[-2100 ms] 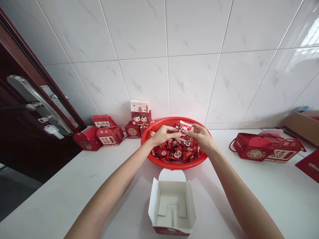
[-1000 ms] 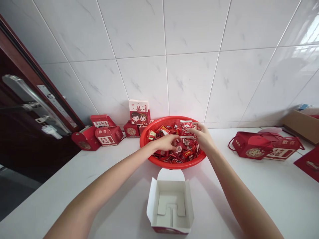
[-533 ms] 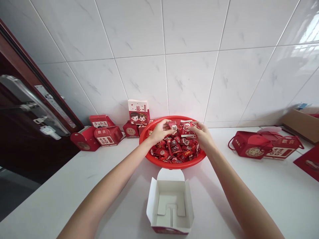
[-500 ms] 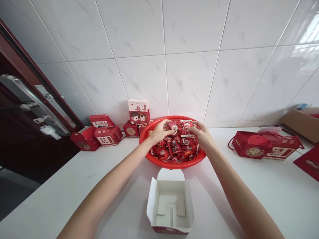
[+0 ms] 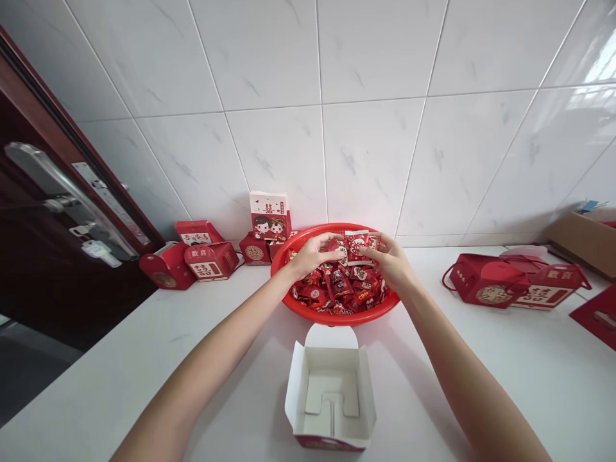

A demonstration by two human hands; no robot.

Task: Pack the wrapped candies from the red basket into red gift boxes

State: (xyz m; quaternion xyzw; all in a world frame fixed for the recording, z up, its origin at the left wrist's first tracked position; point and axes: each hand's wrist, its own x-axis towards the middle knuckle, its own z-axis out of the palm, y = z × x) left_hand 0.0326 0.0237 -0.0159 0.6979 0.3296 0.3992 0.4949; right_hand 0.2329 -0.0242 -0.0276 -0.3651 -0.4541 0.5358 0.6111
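A red plastic basket (image 5: pixel 337 317) full of red wrapped candies (image 5: pixel 340 287) stands against the tiled wall. Over its back part, my left hand (image 5: pixel 312 255) pinches a small red wrapped candy (image 5: pixel 342 252), partly hidden by the fingers. My right hand (image 5: pixel 392 262) grips a larger red and white candy packet (image 5: pixel 357 245) between thumb and fingers, close beside the left hand's candy. In front of the basket sits an open gift box (image 5: pixel 332 378), white inside, its flaps standing up and no candy in it.
Several red gift boxes (image 5: pixel 209 262) stand at the left, near a dark red door with a metal handle (image 5: pixel 62 192). A card box with two cartoon figures (image 5: pixel 269 216) leans behind them. More red boxes (image 5: pixel 488 280) and a brown carton (image 5: pixel 584 240) lie at the right.
The left hand's candy has come closer to the packet in my right hand and is now more covered by my fingers. The view has shifted slightly; the open box has stayed put.
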